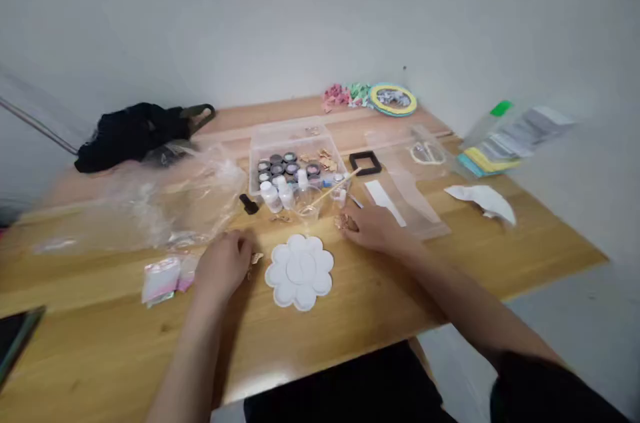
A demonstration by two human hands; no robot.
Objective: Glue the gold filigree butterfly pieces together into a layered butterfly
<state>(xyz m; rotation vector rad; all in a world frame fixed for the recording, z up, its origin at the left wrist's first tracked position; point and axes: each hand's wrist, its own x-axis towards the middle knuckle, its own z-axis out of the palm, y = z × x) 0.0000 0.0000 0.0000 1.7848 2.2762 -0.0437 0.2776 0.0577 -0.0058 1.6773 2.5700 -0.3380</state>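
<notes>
My left hand (223, 266) rests on the wooden table with its fingers curled inward. Beside its thumb lies a small gold-coloured piece (257, 258); whatever may be inside the fingers is hidden. Across the white flower-shaped palette (301, 272), my right hand (374, 228) is low over the table, fingers bent around some crinkled copper-coloured bits (347, 223). The palette lies flat between both hands. Just behind it stand a clear cup (306, 203) with a wooden stick (336, 186) leaning in it and several small white bottles (271, 197).
Behind the bottles sits an open clear box (330, 143) of small round jars. A black square frame (365, 162) and a white strip (385, 202) lie to the right. Crumpled clear plastic (190, 190) and pink-white packets (163, 278) are on the left. A wall closes off the back.
</notes>
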